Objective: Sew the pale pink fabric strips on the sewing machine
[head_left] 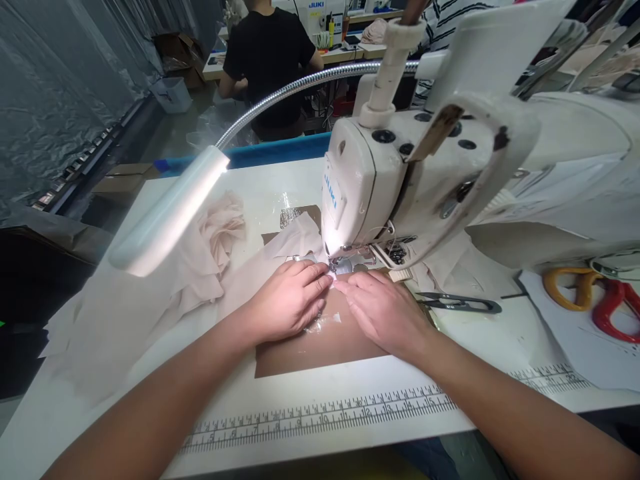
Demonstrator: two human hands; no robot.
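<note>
Both hands are at the needle area of a white sewing machine [350, 187]. My left hand [293, 300] has its fingers curled together, with the fingertips on pale sheer fabric [260, 267] just left of the presser foot. My right hand [383, 310] is closed too, thumb and fingertips pressed on the same fabric just in front of the foot. The fingertips of the two hands nearly meet. The fabric edge between them is small and partly hidden. Beneath my hands lies a flat brown sheet [305, 357] with clear tape on it.
A lit lamp [173, 213] on a bendy metal neck hangs at left, above piled pale fabric [135, 320]. Thread snips [460, 303] lie at right, near orange-handled and red-handled scissors [617, 310]. A printed ruler [320, 420] runs along the front edge. A person [270, 60] sits beyond.
</note>
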